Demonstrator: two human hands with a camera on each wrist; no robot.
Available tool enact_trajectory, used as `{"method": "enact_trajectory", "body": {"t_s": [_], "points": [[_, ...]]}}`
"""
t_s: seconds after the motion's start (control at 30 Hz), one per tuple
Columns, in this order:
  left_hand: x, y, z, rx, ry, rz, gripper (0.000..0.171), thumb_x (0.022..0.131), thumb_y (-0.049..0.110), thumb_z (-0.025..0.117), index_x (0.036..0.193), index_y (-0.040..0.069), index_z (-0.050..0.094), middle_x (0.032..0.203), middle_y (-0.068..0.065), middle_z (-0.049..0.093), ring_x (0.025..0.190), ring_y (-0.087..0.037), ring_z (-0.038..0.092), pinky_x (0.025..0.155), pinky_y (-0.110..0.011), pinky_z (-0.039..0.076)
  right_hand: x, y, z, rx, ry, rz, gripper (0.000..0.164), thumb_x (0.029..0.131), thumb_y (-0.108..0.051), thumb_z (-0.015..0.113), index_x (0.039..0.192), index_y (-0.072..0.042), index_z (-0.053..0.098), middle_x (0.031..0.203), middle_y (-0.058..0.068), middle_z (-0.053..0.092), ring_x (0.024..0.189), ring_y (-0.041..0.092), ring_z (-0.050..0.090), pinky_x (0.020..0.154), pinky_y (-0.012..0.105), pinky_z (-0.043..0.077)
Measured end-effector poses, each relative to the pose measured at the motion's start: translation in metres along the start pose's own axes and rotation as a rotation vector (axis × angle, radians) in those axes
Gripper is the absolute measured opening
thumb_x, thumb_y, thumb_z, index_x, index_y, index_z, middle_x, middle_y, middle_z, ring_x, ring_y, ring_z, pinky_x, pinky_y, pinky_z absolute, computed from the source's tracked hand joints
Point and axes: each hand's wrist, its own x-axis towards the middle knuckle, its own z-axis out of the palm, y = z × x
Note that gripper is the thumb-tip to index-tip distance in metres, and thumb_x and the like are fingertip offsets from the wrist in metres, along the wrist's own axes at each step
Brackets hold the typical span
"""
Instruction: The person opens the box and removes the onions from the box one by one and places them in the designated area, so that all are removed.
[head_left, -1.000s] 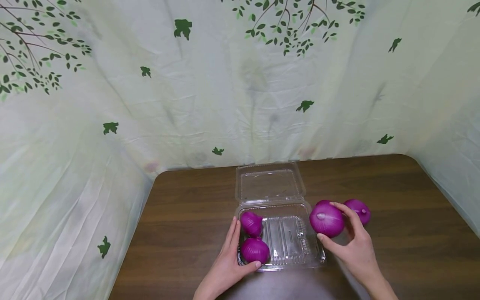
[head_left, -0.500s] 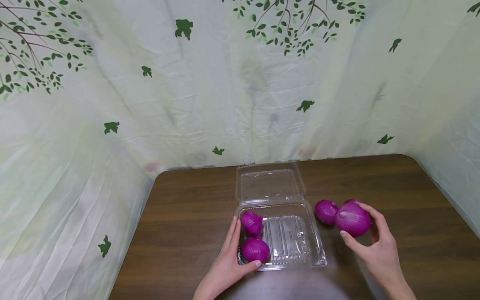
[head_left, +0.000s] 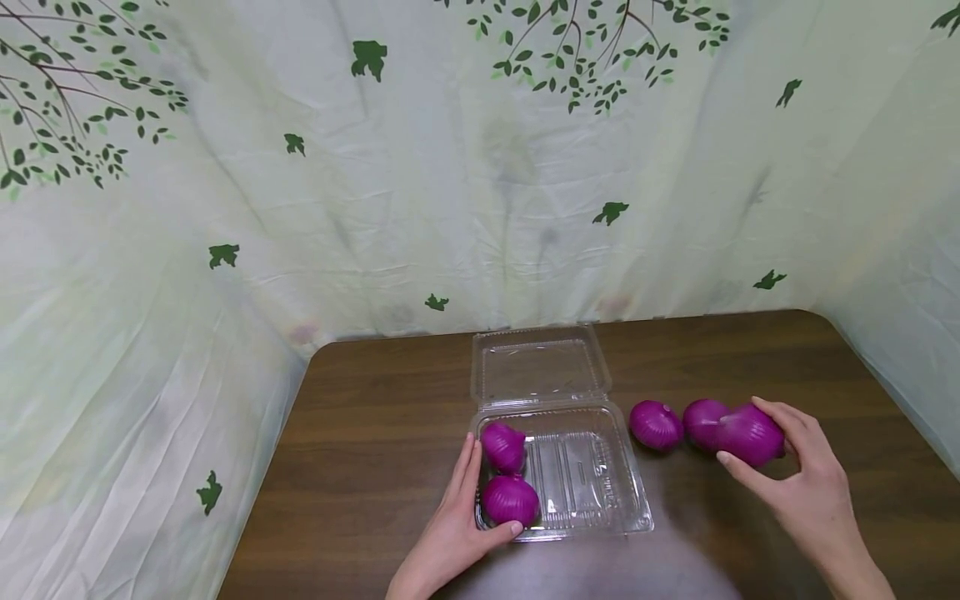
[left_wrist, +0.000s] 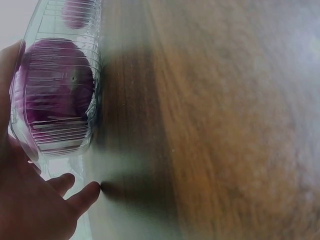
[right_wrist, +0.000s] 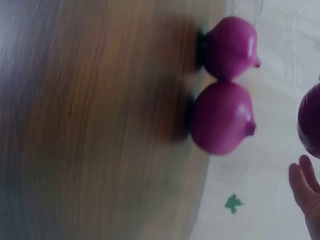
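Note:
A clear plastic clamshell container [head_left: 577,475] lies with its lid folded back. Inside along its left wall are two purple onions, a far onion [head_left: 503,447] and a near onion [head_left: 511,501]. My left hand [head_left: 461,517] rests against the container's left side, fingers straight along the wall and thumb over the front rim. To the right, my right hand [head_left: 802,475] holds another purple onion [head_left: 752,436] between thumb and fingers. It overlaps a table onion [head_left: 703,422] in the head view; the right wrist view shows the held onion [right_wrist: 311,120] apart from the table pair.
Another onion [head_left: 656,425] sits on the table just right of the container. The open lid [head_left: 540,364] reaches toward the back edge of the brown wooden table [head_left: 360,450]. A pale curtain [head_left: 450,167] with leaf prints hangs behind and on both sides.
My right hand has moved rightward with its onion, away from the container and past the two onions on the table. My left hand and the container have stayed put.

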Motion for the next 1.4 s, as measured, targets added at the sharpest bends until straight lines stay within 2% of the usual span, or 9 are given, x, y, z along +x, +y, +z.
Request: {"method": "enact_trajectory", "body": {"t_s": [0.1, 0.2, 0.4, 0.47, 0.57, 0.7, 0.8, 0.9, 1.4], "points": [[0.000, 0.001, -0.001, -0.002, -0.007, -0.005, 0.116, 0.077, 0.066, 0.072, 0.160, 0.022, 0.004, 0.164, 0.010, -0.007, 0.146, -0.030, 0.021, 0.101, -0.060, 0.039, 0.003, 0.009, -0.006, -0.020, -0.006, -0.014, 0.084, 0.063, 0.002, 0.091, 0.138, -0.018, 0.058, 0.132, -0.007, 0.047, 0.108, -0.003, 0.049, 0.084, 0.001, 0.038], [0.000, 0.000, -0.001, 0.002, -0.006, 0.004, 0.115, 0.078, 0.065, 0.071, 0.160, 0.021, 0.004, 0.164, 0.007, -0.006, 0.145, -0.033, 0.022, 0.100, -0.062, 0.039, 0.007, 0.016, -0.012, -0.068, -0.003, 0.031, 0.089, 0.066, -0.006, 0.091, 0.144, -0.019, 0.050, 0.128, -0.007, 0.047, 0.103, -0.008, 0.047, 0.079, 0.000, 0.038], [0.000, -0.001, -0.001, 0.005, 0.000, 0.007, 0.115, 0.078, 0.064, 0.072, 0.160, 0.021, 0.004, 0.164, 0.007, -0.006, 0.145, -0.033, 0.022, 0.101, -0.061, 0.039, 0.013, 0.028, -0.025, -0.192, -0.053, 0.182, 0.092, 0.072, -0.027, 0.090, 0.142, -0.010, 0.034, 0.122, 0.016, 0.052, 0.093, -0.017, 0.037, 0.062, 0.011, 0.038], [0.000, -0.001, -0.001, 0.002, -0.001, 0.008, 0.115, 0.077, 0.064, 0.072, 0.160, 0.021, 0.004, 0.164, 0.007, -0.006, 0.145, -0.032, 0.022, 0.102, -0.061, 0.038, 0.015, 0.033, -0.027, -0.229, -0.085, 0.189, 0.091, 0.073, -0.031, 0.089, 0.141, -0.007, 0.034, 0.121, 0.021, 0.053, 0.092, -0.011, 0.040, 0.060, 0.016, 0.038], [-0.001, -0.001, -0.001, -0.001, 0.000, 0.011, 0.115, 0.078, 0.064, 0.072, 0.160, 0.021, 0.004, 0.164, 0.006, -0.006, 0.145, -0.032, 0.021, 0.102, -0.061, 0.037, 0.019, 0.040, -0.030, -0.278, -0.121, 0.149, 0.087, 0.073, -0.029, 0.088, 0.139, -0.002, 0.038, 0.117, 0.026, 0.053, 0.098, 0.014, 0.048, 0.059, 0.025, 0.037], [-0.001, -0.001, -0.001, -0.002, 0.003, 0.018, 0.115, 0.078, 0.063, 0.073, 0.160, 0.021, 0.004, 0.165, 0.005, -0.005, 0.145, -0.031, 0.021, 0.103, -0.060, 0.037, 0.024, 0.054, -0.029, -0.310, -0.153, 0.044, 0.079, 0.071, -0.022, 0.089, 0.133, 0.002, 0.046, 0.117, 0.027, 0.050, 0.098, 0.042, 0.045, 0.061, 0.037, 0.039], [-0.001, 0.000, -0.001, -0.002, 0.001, 0.023, 0.115, 0.078, 0.063, 0.073, 0.160, 0.019, 0.004, 0.165, 0.004, -0.005, 0.145, -0.033, 0.021, 0.102, -0.061, 0.037, 0.027, 0.066, -0.026, -0.318, -0.177, -0.010, 0.074, 0.069, -0.017, 0.089, 0.130, 0.001, 0.051, 0.120, 0.030, 0.047, 0.099, 0.048, 0.045, 0.063, 0.051, 0.044], [-0.001, 0.000, -0.001, -0.005, -0.005, 0.023, 0.115, 0.078, 0.064, 0.072, 0.160, 0.018, 0.005, 0.165, 0.003, -0.005, 0.145, -0.033, 0.021, 0.102, -0.061, 0.037, 0.027, 0.078, -0.024, -0.333, -0.215, -0.010, 0.073, 0.069, -0.016, 0.088, 0.131, 0.000, 0.052, 0.122, 0.033, 0.044, 0.098, 0.052, 0.043, 0.064, 0.064, 0.041], [0.000, 0.000, -0.001, -0.016, -0.001, 0.018, 0.115, 0.078, 0.061, 0.074, 0.160, 0.020, 0.005, 0.164, 0.006, -0.006, 0.146, -0.031, 0.019, 0.103, -0.060, 0.036, 0.028, 0.097, -0.015, -0.329, -0.303, 0.085, 0.074, 0.078, -0.023, 0.084, 0.133, 0.008, 0.045, 0.125, 0.037, 0.044, 0.104, 0.053, 0.039, 0.072, 0.063, 0.038]]}}
